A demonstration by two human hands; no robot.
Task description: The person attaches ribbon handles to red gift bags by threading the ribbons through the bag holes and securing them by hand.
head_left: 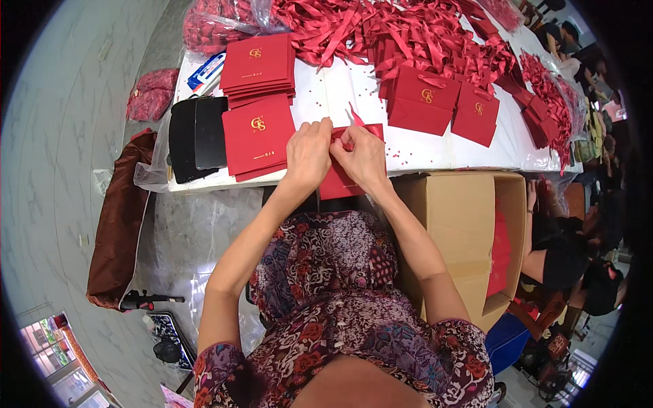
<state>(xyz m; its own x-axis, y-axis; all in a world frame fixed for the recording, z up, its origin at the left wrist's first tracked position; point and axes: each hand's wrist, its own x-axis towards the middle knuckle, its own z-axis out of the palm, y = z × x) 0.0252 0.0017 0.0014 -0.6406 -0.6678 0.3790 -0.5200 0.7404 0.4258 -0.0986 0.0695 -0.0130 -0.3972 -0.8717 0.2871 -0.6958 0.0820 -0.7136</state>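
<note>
— As both hands meet at the table's front edge, where's the bag?

— Right under them! The red bag (338,185) lies at the near edge of the white-covered table (469,155), its lower part showing between the wrists.

— And the fingers?

— Right hand (364,153): thumb and forefinger together, pinching red ribbon (356,117), a loose end poking up beyond the knuckles. Left hand (309,151): fingers curled and pressed close, just beside the right; what its fingertips grip, I cannot tell, they're hidden.

— What's around them?

— Just left, a lower stack of red bags (258,132), with an upper stack (257,64) beyond it! Farther across, a heap of red ribbons (333,30). On the right, below the table's edge, an open cardboard box (459,204), red pieces inside!
</note>
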